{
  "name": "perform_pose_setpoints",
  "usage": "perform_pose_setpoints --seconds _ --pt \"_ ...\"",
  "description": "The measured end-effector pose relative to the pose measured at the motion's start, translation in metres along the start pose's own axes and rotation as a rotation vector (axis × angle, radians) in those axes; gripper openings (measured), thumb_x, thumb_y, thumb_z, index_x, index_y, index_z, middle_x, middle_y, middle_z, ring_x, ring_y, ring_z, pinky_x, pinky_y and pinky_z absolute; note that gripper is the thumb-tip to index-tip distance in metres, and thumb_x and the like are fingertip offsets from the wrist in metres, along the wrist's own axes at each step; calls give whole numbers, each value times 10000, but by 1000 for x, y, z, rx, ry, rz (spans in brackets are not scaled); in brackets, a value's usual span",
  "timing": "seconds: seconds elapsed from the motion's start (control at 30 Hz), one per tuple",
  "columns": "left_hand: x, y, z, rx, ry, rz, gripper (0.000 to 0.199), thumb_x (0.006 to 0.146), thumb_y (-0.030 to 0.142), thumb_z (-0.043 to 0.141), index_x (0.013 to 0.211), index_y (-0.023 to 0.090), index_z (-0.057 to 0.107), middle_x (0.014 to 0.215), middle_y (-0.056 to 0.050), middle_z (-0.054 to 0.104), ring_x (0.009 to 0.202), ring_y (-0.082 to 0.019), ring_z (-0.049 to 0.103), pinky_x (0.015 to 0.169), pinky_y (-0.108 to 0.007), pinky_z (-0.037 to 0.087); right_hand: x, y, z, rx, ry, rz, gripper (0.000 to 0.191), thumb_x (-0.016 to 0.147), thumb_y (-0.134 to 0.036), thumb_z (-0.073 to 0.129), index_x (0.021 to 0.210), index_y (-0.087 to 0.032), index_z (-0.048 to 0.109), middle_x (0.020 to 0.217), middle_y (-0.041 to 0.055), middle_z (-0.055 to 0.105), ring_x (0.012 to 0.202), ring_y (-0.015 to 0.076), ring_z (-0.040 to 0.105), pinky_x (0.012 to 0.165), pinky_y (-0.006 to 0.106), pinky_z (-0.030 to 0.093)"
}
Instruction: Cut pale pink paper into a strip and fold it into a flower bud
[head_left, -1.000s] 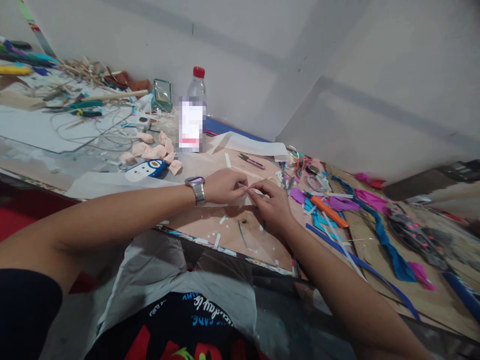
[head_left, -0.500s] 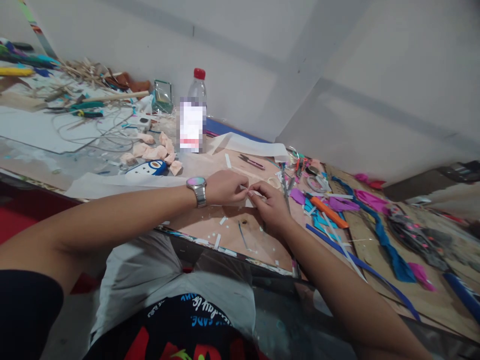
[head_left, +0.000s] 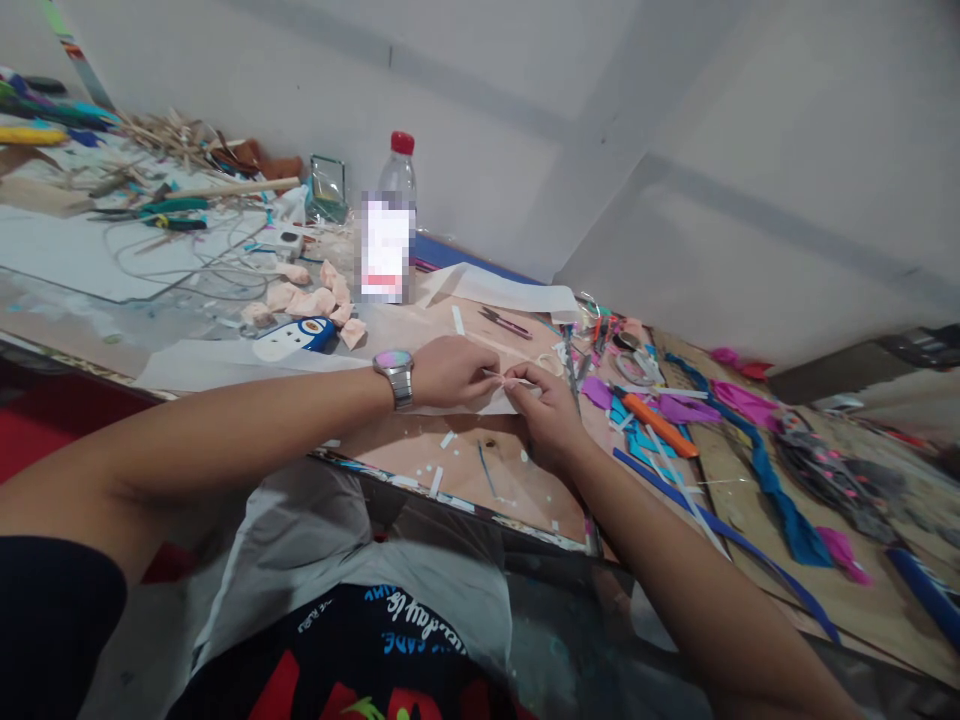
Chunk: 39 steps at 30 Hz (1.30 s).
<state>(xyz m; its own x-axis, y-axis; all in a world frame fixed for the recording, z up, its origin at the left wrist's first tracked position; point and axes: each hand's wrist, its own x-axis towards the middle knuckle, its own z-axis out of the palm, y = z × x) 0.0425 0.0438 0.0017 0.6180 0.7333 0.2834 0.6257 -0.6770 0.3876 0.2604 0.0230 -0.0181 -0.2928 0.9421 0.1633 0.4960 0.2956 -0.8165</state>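
My left hand (head_left: 456,372), with a metal wristwatch above it, pinches the edge of a thin white strip (head_left: 187,367). Thumb to thumb with it, my right hand (head_left: 544,408) is closed on the same strip, which looks gathered between the fingertips. Whether the strip is paper or cloth I cannot tell. It runs leftward behind my left forearm and lies along the table. Just beyond my hands are small thread snips (head_left: 506,322) and a short white piece (head_left: 458,320).
A red-capped bottle (head_left: 402,172) stands near the wall, beside peach crumpled pieces (head_left: 307,300) and a blue-and-white object (head_left: 294,336). Pliers (head_left: 176,213) lie far left. An orange-handled cutter (head_left: 660,424), blue strips and pink scraps (head_left: 742,402) cover the right side.
My fingertips have shifted slightly to the right and are still together. More of the white strip shows beneath my hands and beside the right thumb.
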Motion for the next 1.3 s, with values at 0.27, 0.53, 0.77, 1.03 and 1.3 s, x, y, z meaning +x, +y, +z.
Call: perform_pose_setpoints --seconds 0.27,0.53,0.77,1.03,1.3 --pt "1 2 -2 1 -33 -21 408 1015 477 487 1037 211 796 962 -73 805 861 -221 693 683 -322 337 1 -7 -2 -128 48 -69 294 897 -441 628 894 -162 721 897 47 715 854 173 617 806 287 447" --pt "0 -7 3 -20 -9 -51 382 989 436 495 989 190 788 930 -84 796 839 -218 677 684 -318 341 1 -6 -2 -163 64 -66 291 887 -415 621 888 -146 731 851 42 712 788 149 607 739 256 441" --pt "1 -1 -3 -81 -58 -65 375 1007 385 485 991 167 790 889 -73 786 771 -178 635 669 -300 328 1 -4 -2 -178 77 -109 327 904 -466 660 927 -157 764 931 53 760 872 172 672 829 274 500" --pt "1 -4 -4 -138 -92 -58 380 992 414 517 974 149 788 872 -66 778 764 -165 629 672 -287 332 1 0 -2 -194 107 -124 265 901 -427 704 928 -184 806 928 46 787 873 182 720 811 275 522" --pt "1 -6 -2 -190 -82 -100 361 940 410 563 995 150 807 879 -68 776 764 -166 615 670 -284 330 0 2 -1 -190 112 -159 237 916 -389 703 985 -198 825 971 37 798 913 177 743 858 273 557"
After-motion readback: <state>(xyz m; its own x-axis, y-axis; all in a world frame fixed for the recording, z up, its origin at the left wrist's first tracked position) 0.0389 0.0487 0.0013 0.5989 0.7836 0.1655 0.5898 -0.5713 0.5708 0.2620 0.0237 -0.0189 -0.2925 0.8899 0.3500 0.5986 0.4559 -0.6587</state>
